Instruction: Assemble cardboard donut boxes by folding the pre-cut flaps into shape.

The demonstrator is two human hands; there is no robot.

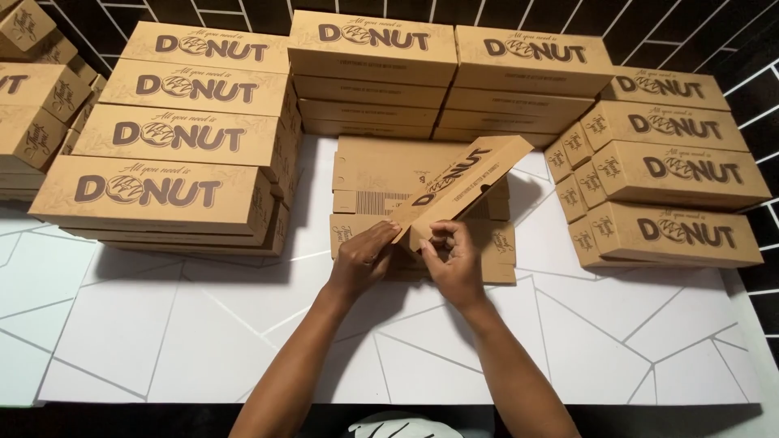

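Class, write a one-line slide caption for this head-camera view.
Both hands, left hand and right hand, fold a brown cardboard box amid stacked boxes.

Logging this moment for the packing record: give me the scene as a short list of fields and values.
Setting: white table with thin line pattern
Left hand: grips near end of the half-folded box
Right hand: pinches the same end
Held item: half-folded box, long brown cardboard, tilted up to the right
Under it: flat box blanks, stacked
Around: finished box stacks, left, back, right
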